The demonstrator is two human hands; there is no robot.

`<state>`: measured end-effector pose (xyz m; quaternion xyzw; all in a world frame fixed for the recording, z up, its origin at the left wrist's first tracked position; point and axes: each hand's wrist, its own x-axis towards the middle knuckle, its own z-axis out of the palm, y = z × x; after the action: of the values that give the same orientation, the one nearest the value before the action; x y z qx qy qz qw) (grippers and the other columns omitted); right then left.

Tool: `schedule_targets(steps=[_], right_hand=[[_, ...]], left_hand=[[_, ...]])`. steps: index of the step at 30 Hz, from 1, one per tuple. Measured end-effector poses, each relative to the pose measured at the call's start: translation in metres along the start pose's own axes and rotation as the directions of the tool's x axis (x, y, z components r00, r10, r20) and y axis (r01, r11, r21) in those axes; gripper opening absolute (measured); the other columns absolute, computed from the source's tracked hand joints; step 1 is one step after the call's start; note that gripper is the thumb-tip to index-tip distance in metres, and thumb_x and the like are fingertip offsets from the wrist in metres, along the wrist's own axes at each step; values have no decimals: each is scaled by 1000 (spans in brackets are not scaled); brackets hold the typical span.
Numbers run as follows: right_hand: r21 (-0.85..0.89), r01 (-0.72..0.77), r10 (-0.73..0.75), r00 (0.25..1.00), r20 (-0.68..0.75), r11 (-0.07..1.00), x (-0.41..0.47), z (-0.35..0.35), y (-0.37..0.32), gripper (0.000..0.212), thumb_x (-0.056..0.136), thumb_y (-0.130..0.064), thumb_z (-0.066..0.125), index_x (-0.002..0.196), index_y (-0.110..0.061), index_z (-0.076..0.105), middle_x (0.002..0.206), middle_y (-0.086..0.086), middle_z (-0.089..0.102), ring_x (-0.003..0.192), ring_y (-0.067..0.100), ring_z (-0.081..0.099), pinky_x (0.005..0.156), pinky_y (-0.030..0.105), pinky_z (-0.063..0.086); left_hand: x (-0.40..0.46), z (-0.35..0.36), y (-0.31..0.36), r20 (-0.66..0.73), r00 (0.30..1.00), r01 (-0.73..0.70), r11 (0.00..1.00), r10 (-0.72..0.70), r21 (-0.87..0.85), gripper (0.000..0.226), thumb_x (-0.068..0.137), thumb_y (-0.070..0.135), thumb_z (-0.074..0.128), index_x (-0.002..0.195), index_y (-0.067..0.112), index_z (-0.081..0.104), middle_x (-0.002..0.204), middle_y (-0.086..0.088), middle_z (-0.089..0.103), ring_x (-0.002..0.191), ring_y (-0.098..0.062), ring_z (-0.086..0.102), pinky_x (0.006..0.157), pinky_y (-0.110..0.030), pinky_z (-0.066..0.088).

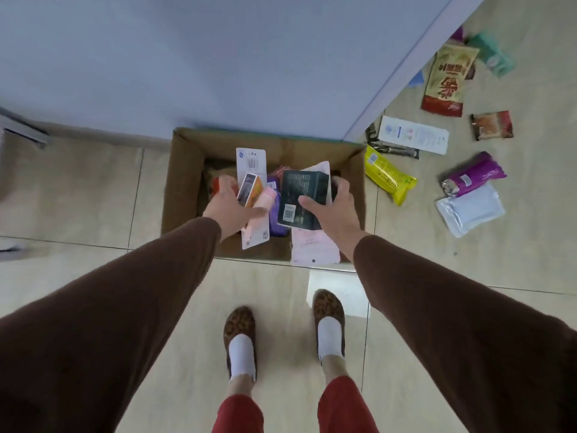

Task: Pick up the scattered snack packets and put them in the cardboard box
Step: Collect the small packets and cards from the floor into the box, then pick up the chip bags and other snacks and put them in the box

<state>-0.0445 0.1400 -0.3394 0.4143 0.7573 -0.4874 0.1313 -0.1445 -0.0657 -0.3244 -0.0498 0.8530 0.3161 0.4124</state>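
An open cardboard box [184,182] stands on the tiled floor against a wall, with several packets inside. My left hand [226,207] reaches over the box and grips a bunch of packets, among them a pink-and-white packet [257,226] and a small orange-and-black one [249,190]. My right hand [337,207] holds a dark green packet [301,201] over the box, with a pale pink packet [313,248] behind it. To the right of the box the floor is scattered with a yellow packet [388,175], a purple packet [474,178] and a silver pouch [470,209].
More packets lie farther right: a white flat pack [413,134], a red-and-gold bag [448,79], a small brown-red packet [491,125] and a teal packet [491,54]. A white paper [346,289] lies by my right foot [329,323]. The wall [218,57] rises behind the box.
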Motion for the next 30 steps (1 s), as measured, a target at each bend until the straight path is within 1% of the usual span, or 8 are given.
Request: schedule_targets(steps=[2,4,8,13,23,26,28,30], right_hand=[[-147,-33,25,998,-56,989,6,0,4,88,79,-50,74,153,-29,31,158,5,37,137,30,45,111,49,42],[-257,-42,33,999,-40,965,6,-2,10,67,87,-38,68,148,-26,42,149,7,47,130,32,51,106,47,45],[-355,35,-42,999,-11,934,-19,-3,15,43,92,-30,66,133,-25,56,134,5,54,117,29,55,98,45,49],[-459,133,-151,988,-3,878,-54,-20,19,45,92,-26,64,135,-26,53,137,2,51,122,25,51,94,38,44],[-370,79,-135,982,-129,926,-117,-104,48,44,91,-25,64,134,-20,56,129,5,55,119,27,47,97,41,46],[-309,47,-107,978,-179,950,-127,-138,71,44,91,-24,65,134,-21,57,128,2,55,118,26,47,97,41,45],[-293,24,-88,974,-207,956,-130,-164,89,44,90,-23,65,133,-21,57,128,2,55,118,26,48,97,41,45],[-267,-3,-60,971,-230,964,-131,-194,111,45,89,-22,66,133,-21,58,128,3,56,118,27,48,97,41,45]], left_hand=[[7,-5,-8,-91,995,-37,992,48,123,82,81,36,82,142,19,30,135,-10,57,116,-33,62,96,-40,52],[5,-7,-12,-104,988,-85,958,118,275,61,86,30,77,134,15,44,129,-11,60,113,-32,60,87,-33,45],[-8,2,-10,44,966,-247,855,256,456,44,90,27,73,130,17,55,130,-8,61,112,-27,60,87,-33,46],[-33,14,19,153,912,-400,742,380,538,47,89,31,73,132,20,55,133,-5,59,119,-26,55,97,-42,50],[-91,65,96,301,836,-537,567,460,625,47,88,30,73,132,21,57,128,-6,62,117,-27,57,97,-44,50],[-107,101,121,349,820,-562,524,454,640,38,86,33,72,120,24,57,117,-3,62,112,-27,57,91,-45,48],[-117,130,140,371,805,-581,484,463,655,31,85,32,72,110,24,57,109,0,60,111,-26,57,81,-37,43],[-129,162,162,400,798,-592,464,450,659,35,87,30,72,118,20,59,115,-2,61,115,-26,55,81,-36,40]])
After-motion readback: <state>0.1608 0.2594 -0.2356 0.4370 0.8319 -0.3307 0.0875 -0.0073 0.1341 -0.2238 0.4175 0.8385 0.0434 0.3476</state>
